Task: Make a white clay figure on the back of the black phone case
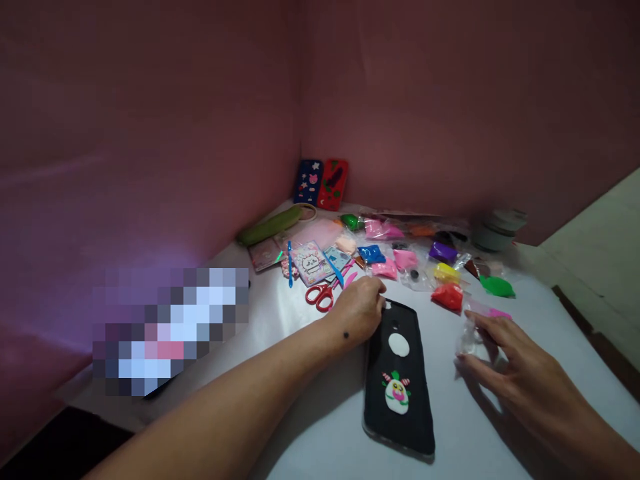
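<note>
A black phone case [400,427] lies on the white table, its back facing up. On it sit a flat white oval [399,345] and a small white clay figure [397,396] with a yellow and pink middle, striped arms and a green top. My left hand [359,305] is closed at the upper left edge of the case, its fingertips turned away from view; what they hold, if anything, is hidden. To the right of the case, my right hand [517,370] pinches a clear plastic packet [470,340] between thumb and fingers.
Several colored clay packets, among them a red packet [447,297], spread behind the case. Red-handled scissors [320,297] and a sticker card [311,263] lie left of them. Two decorated cases [309,181] lean on the pink wall. A pixelated area covers the left side.
</note>
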The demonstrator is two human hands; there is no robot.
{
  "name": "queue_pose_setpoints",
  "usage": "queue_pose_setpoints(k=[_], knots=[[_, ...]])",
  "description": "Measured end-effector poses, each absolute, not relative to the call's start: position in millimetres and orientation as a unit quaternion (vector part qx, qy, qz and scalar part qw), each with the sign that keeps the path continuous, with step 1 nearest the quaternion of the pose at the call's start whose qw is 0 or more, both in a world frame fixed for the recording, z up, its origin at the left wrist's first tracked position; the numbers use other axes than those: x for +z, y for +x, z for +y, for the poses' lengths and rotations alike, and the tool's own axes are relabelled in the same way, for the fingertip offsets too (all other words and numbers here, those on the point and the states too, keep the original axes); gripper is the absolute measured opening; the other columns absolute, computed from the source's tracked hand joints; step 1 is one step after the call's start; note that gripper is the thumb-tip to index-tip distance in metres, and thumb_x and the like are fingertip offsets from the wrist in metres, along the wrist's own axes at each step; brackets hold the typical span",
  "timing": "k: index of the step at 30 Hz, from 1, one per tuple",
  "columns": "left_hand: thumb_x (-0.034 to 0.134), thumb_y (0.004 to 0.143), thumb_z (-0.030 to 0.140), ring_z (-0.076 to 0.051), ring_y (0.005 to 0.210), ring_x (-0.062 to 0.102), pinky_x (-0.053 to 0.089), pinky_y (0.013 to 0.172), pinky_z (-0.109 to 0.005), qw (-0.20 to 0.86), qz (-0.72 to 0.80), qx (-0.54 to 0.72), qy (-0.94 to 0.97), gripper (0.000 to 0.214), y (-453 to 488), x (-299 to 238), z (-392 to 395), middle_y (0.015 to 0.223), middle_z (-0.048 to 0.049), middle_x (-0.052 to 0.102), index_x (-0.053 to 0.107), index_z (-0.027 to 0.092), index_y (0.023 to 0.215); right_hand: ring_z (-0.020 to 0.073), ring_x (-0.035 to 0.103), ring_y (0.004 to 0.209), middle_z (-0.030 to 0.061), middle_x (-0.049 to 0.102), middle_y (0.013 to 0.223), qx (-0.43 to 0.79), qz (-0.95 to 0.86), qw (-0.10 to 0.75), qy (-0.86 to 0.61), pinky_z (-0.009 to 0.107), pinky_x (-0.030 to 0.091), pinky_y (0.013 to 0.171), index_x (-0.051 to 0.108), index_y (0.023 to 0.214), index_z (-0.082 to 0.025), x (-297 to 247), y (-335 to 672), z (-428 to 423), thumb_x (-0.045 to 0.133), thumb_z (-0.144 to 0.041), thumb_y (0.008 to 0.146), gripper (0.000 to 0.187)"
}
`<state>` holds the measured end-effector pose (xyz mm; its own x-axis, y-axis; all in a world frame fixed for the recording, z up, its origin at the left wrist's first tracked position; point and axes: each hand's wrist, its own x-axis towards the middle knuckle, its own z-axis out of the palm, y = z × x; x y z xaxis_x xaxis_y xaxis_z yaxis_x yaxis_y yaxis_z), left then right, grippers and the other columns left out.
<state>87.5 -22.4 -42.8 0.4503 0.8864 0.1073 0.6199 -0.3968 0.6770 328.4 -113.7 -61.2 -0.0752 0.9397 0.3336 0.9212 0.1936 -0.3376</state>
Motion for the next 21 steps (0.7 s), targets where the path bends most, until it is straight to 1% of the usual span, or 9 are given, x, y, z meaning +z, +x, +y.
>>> queue_pose_setpoints(k=[2,5,9,14,19,21], knots=[[0.045,0.085,0.014,-0.023,0.098,0.060,0.045,0.087,-0.035,0.284,0.472,0.234,0.801,0.023,87.9,-42.6,-22.4,0.105,-0.0110,0.066,0.063,0.015,0.099,0.0244,0.057,0.072,0.0063,0.058,0.086,0.025,-0.743,0.255,-0.619,0.037,0.047,0.064,0.051,0.111,-0.025,-60.4,321.8,-115.5,0.055,-0.034,0.082,0.031],[0.046,0.084,0.015,-0.024,0.097,0.060,0.045,0.087,-0.037,0.283,0.472,0.236,0.801,0.021,88.1,-43.3,-22.0,0.104,-0.0108,0.067,0.063,0.016,0.098,0.0244,0.058,0.076,0.0069,0.059,0.091,0.036,-0.747,0.273,-0.605,0.037,0.047,0.066,0.051,0.110,-0.026,-61.5,315.8,-117.1,0.056,-0.032,0.081,0.030],[0.047,0.084,0.015,-0.024,0.097,0.060,0.045,0.086,-0.036,0.282,0.474,0.240,0.799,0.021,88.5,-44.4,-21.1,0.103,-0.0114,0.067,0.063,0.015,0.098,0.0222,0.057,0.071,0.0075,0.061,0.095,0.051,-0.745,0.287,-0.601,0.035,0.047,0.063,0.052,0.111,-0.025,-63.4,313.3,-119.0,0.055,-0.030,0.083,0.029],[0.046,0.084,0.013,-0.025,0.095,0.061,0.045,0.085,-0.037,0.282,0.487,0.250,0.788,0.022,89.6,-43.9,-20.5,0.102,-0.0122,0.067,0.063,0.014,0.097,0.0195,0.055,0.063,0.0040,0.059,0.084,0.097,-0.734,0.297,-0.603,0.033,0.046,0.058,0.053,0.112,-0.025,-60.4,309.8,-121.4,0.055,-0.031,0.085,0.028],[0.045,0.085,0.013,-0.023,0.096,0.061,0.044,0.086,-0.035,0.287,0.489,0.264,0.780,0.022,89.2,-42.7,-20.8,0.102,-0.0112,0.068,0.063,0.014,0.097,0.0194,0.055,0.066,0.0054,0.061,0.093,0.119,-0.728,0.307,-0.602,0.033,0.046,0.057,0.056,0.110,-0.028,-52.2,303.6,-124.4,0.053,-0.033,0.087,0.024],[0.045,0.085,0.013,-0.023,0.095,0.061,0.045,0.085,-0.034,0.287,0.493,0.269,0.776,0.023,89.0,-42.2,-21.0,0.101,-0.0106,0.068,0.063,0.014,0.098,0.0194,0.056,0.067,0.0056,0.062,0.096,0.126,-0.731,0.309,-0.596,0.033,0.047,0.059,0.056,0.110,-0.027,-51.2,303.3,-125.6,0.052,-0.033,0.088,0.023]])
